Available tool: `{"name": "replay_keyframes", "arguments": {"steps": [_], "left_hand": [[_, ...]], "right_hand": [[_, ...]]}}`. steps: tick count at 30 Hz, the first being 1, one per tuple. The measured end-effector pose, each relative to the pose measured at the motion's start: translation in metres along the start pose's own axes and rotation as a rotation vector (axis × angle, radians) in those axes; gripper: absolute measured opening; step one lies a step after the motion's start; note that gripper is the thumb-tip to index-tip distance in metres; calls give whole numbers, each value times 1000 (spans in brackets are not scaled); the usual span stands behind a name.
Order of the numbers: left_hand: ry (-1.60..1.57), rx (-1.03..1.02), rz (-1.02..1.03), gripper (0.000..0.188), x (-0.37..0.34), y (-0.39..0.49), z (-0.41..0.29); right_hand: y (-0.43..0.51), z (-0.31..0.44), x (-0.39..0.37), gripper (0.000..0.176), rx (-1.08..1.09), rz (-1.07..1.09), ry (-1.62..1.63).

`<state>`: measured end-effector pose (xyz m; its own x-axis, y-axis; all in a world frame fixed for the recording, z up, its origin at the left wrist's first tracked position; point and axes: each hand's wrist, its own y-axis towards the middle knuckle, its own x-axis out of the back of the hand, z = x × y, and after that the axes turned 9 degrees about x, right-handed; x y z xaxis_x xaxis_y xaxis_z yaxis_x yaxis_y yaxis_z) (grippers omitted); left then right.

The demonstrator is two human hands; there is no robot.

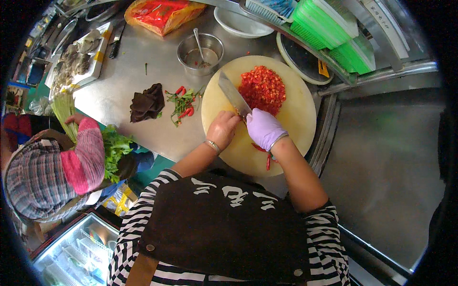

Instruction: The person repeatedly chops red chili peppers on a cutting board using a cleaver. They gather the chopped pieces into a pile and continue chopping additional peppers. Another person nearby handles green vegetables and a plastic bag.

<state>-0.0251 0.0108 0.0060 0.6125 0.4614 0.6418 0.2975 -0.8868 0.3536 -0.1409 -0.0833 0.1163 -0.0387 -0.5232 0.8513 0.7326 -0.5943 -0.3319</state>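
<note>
My right hand (265, 129), in a purple glove, is shut on the handle of a kitchen cleaver (234, 93). The blade points up and left across the round cutting board (300, 118). My bare left hand (223, 129) rests by the blade's lower edge, fingertips curled; whether something lies under them is hidden. A heap of chopped red chilies (263, 87) lies just right of the blade. Whole red chilies (268, 161) sit near the board's lower edge, partly behind my right wrist. Left of the board are chili stems with some red chilies (185, 103) and dark brown flat pieces (147, 103).
Beyond the board stand a steel bowl with a spoon (200, 68), a white bowl (243, 23) and a red and yellow plastic bag (162, 14). A knife (115, 46) lies by a white tray (98, 60). A co-worker (53, 171) holds celery at left. Green baskets (320, 25) sit upper right.
</note>
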Motion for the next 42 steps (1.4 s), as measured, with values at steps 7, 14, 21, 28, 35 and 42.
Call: {"name": "replay_keyframes", "arguments": {"steps": [7,14,21,28,35,42], "left_hand": [[26,37,-6,19,-4,-3,6],[-21,127,-76,16,-6,-3,8],[49,168,-86,12,2,-7,7],[63,176,-92,10,0,-7,8],[64,159,-100,11,0,-7,8],[33,162,-107,12,1,-9,11]], "right_hand": [[-7,-2,-26,36,-81,-63,52],[7,-6,-19,31,-14,-31,40],[-5,5,-10,33,-45,-10,-10],[1,-2,-26,32,-41,-42,61],[-1,2,-35,34,-94,-42,61],[6,3,-22,35,-34,-32,60]]}}
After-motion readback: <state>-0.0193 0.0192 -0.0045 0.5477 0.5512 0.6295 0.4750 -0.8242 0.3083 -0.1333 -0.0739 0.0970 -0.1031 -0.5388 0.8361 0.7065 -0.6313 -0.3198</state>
